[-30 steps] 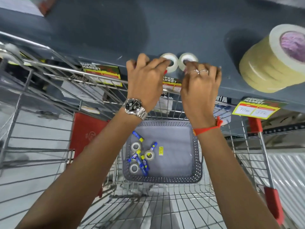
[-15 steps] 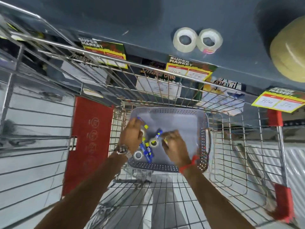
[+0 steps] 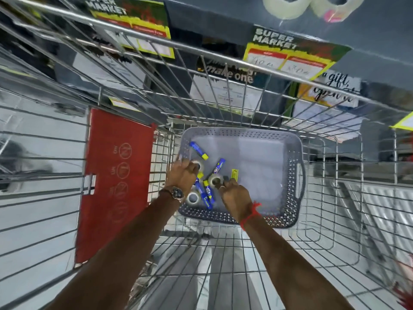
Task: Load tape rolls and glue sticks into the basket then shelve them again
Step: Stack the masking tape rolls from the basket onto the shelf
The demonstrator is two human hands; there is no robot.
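- Left hand [image 3: 182, 175]: grip curled over a tape roll [image 3: 199, 166] at the basket's left side; whether it pinches the roll, cannot tell.
- Right hand [image 3: 235, 195]: fingertips [image 3: 226, 184] at the rim of a second tape roll [image 3: 215, 180]; grip closure unclear.
- Third roll [image 3: 193, 198] and blue glue sticks [image 3: 206, 193] lie between the wrists.
- Grey basket [image 3: 298, 173] sits in a wire cart [image 3: 134, 34].
- Two rolls [image 3: 283, 7] are on the shelf above.

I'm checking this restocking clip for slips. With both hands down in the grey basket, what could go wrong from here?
The left hand and right hand each reach a tape roll amid loose glue sticks; a hurried grip could drag sticks along and drop them. The two rolls on the shelf lie flat near its front edge, so crowding more there may knock them into the cart.
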